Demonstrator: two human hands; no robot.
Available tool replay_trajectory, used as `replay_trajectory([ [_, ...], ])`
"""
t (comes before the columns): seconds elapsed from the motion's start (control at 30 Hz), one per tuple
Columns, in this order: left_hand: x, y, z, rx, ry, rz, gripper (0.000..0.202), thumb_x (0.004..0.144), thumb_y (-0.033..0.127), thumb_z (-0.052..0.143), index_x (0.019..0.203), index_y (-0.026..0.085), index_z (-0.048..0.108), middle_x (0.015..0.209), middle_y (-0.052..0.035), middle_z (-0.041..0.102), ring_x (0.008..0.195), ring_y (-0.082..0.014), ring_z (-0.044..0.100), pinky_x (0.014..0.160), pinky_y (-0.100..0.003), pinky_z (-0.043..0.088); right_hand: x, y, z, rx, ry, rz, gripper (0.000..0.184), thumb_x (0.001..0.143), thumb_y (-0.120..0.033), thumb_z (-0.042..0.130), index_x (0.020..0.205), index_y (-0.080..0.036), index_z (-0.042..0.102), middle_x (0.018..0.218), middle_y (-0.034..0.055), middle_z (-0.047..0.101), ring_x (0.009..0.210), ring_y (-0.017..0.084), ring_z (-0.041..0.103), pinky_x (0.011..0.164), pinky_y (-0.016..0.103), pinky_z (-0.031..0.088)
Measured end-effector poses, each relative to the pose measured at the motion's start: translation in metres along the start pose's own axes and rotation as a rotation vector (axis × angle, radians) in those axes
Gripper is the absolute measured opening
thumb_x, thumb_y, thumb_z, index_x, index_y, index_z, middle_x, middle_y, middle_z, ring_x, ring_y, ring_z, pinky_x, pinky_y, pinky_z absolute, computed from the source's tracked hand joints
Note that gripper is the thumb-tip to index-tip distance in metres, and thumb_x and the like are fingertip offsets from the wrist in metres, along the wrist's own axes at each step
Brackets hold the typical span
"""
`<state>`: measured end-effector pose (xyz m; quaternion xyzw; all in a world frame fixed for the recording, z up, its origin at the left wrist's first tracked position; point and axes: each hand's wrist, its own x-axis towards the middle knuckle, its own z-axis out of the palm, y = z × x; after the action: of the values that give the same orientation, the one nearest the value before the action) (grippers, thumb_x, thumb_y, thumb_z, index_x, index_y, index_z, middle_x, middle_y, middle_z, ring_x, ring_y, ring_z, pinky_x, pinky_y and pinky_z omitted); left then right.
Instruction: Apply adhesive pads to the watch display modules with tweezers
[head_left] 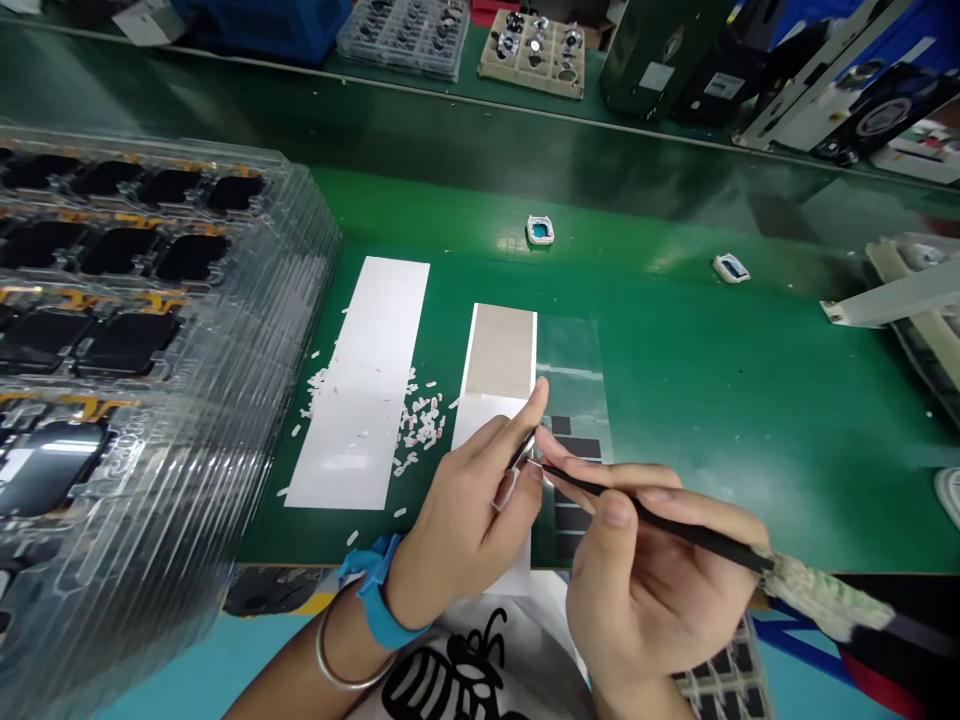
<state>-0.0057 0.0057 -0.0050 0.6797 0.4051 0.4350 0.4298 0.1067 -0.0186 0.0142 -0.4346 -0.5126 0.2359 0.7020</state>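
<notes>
My left hand (480, 500), with a blue band and a metal bangle at the wrist, pinches a small dark-faced part (520, 452) on edge; my fingers cover most of it. In my right hand (660, 570) is a slim black pointed tool (690, 530), its rear wrapped in pale tape. The tool's tip meets the small part between my left fingertips. Beneath my hands lie a white sheet with a beige panel (501, 350) and a clear sheet (574, 365) bearing dark rectangular pieces (574, 517).
Stacked clear trays (300, 280) of black screens stand at left. Small white scraps (421, 420) lie around a white strip (375, 370). Two small white frames (540, 230) (730, 268) sit farther back on the green table (712, 400). A shelf holds watch-part trays (534, 52).
</notes>
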Motion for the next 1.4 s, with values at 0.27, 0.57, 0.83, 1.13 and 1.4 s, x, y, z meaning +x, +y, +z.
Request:
replay_trajectory([
  [0.27, -0.001, 0.0, -0.001, -0.014, -0.023, -0.033, 0.057, 0.103, 0.026, 0.034, 0.159, 0.025, 0.022, 0.1, -0.008, 0.059, 0.087, -0.0203, 0.055, 0.079, -0.038, 0.049, -0.003, 0.006, 0.003, 0.01, 0.001, -0.019, 0.029, 0.089, 0.003, 0.054, 0.108, -0.019, 0.051, 0.094, 0.0052, 0.069, 0.088, 0.022, 0.072, 0.078, 0.046, 0.068],
  [0.57, -0.001, -0.001, -0.001, 0.029, -0.031, -0.048, 0.057, 0.104, 0.028, 0.031, 0.16, 0.025, 0.02, 0.103, -0.0087, 0.059, 0.089, -0.0209, 0.056, 0.083, -0.039, 0.051, -0.002, 0.01, 0.003, -0.044, 0.011, -0.017, 0.027, 0.09, -0.002, 0.059, 0.107, -0.022, 0.052, 0.091, 0.0027, 0.069, 0.085, 0.02, 0.073, 0.076, 0.045, 0.069],
  [0.83, 0.0, -0.002, 0.0, 0.118, -0.026, -0.043, 0.057, 0.103, 0.023, 0.031, 0.159, 0.022, 0.022, 0.097, -0.0073, 0.06, 0.084, -0.0199, 0.056, 0.079, -0.037, 0.053, -0.002, 0.011, -0.001, -0.042, -0.024, -0.001, 0.029, 0.091, -0.001, 0.056, 0.109, -0.023, 0.051, 0.097, 0.0038, 0.07, 0.091, 0.022, 0.072, 0.075, 0.045, 0.069],
  [1.13, -0.001, -0.002, 0.0, 0.086, -0.035, -0.05, 0.057, 0.104, 0.024, 0.031, 0.159, 0.022, 0.021, 0.094, -0.0066, 0.058, 0.083, -0.0202, 0.056, 0.082, -0.04, 0.053, -0.003, 0.013, -0.002, -0.02, -0.022, -0.037, 0.033, 0.087, 0.004, 0.057, 0.108, -0.021, 0.052, 0.093, 0.003, 0.068, 0.091, 0.022, 0.072, 0.078, 0.046, 0.069],
  [1.4, 0.0, -0.002, 0.0, 0.092, -0.026, -0.024, 0.06, 0.099, 0.02, 0.032, 0.158, 0.018, 0.024, 0.094, -0.0072, 0.058, 0.077, -0.0195, 0.053, 0.073, -0.037, 0.05, -0.001, 0.014, -0.005, -0.083, -0.05, -0.058, 0.031, 0.086, 0.002, 0.06, 0.105, -0.021, 0.053, 0.09, 0.0022, 0.068, 0.086, 0.021, 0.073, 0.078, 0.045, 0.069],
])
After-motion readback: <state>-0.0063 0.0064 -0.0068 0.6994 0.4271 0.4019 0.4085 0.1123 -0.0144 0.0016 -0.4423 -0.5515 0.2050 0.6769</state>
